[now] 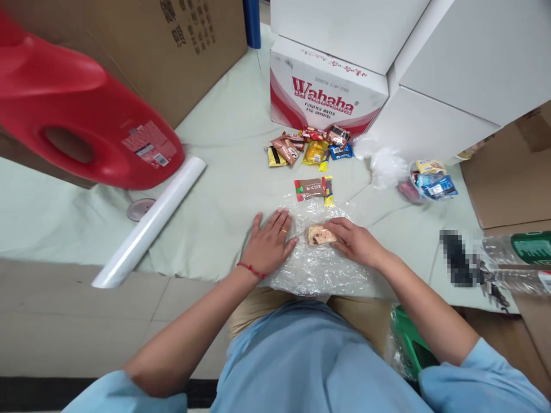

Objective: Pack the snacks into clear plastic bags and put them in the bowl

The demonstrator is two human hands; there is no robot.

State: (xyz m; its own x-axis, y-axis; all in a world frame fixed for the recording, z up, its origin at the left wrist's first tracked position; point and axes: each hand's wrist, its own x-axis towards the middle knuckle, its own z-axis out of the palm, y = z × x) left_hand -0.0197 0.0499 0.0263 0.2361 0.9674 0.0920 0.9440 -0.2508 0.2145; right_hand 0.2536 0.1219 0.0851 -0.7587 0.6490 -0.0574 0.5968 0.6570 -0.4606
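A crinkled sheet of clear plastic wrap (318,272) lies spread at the table's front edge. On it rests a pale rectangular snack piece (317,235) with dark specks. My right hand (350,241) pinches its right end between thumb and fingers. My left hand (269,244) lies flat, fingers apart, along the left side of the wrap. Just beyond the wrap are a brown snack packet (309,189) with red and green ends and a narrow yellow packet (329,192). Farther back sits a pile of several wrapped snacks (315,152).
A white roll (150,221) slants over the table's left edge beside a large red jug (94,115). Cartons, including a Wahaba-style water box (322,94), stand behind. Right: crumpled clear plastic (387,167), a snack-filled bowl (413,186), plastic bottles (523,249), a green stool (411,338) below.
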